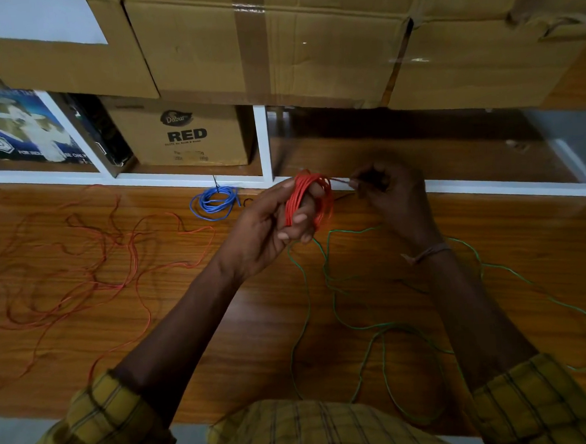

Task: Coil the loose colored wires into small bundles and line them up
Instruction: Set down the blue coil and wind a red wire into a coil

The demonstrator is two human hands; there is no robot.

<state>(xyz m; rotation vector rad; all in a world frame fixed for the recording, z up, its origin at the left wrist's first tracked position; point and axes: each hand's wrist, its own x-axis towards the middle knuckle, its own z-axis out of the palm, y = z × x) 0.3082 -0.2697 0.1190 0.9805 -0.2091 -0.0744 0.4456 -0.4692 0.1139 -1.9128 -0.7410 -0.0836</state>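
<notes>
Under the bench's back edge runs a white shelf (263,144): its left bay holds a blue printed box (22,132), the middle bay a brown carton (190,139) marked "RED", and the right bay looks dark, its contents too dim to tell. Big cardboard boxes (308,42) are stacked above.

On the wooden bench (243,327), the left hand (267,223) has a red coil (307,200) wound round its fingers, which curl to grip it. The right hand (386,195), just beside it, pinches the coil's free end between thumb and fingertips. A finished blue bundle (215,202) lies near the back edge, left of the hands. Loose red wire (81,262) sprawls over the left side, loose green wire (376,319) loops across the right, reaching the near edge. Bare wood shows between them, under the forearms.
</notes>
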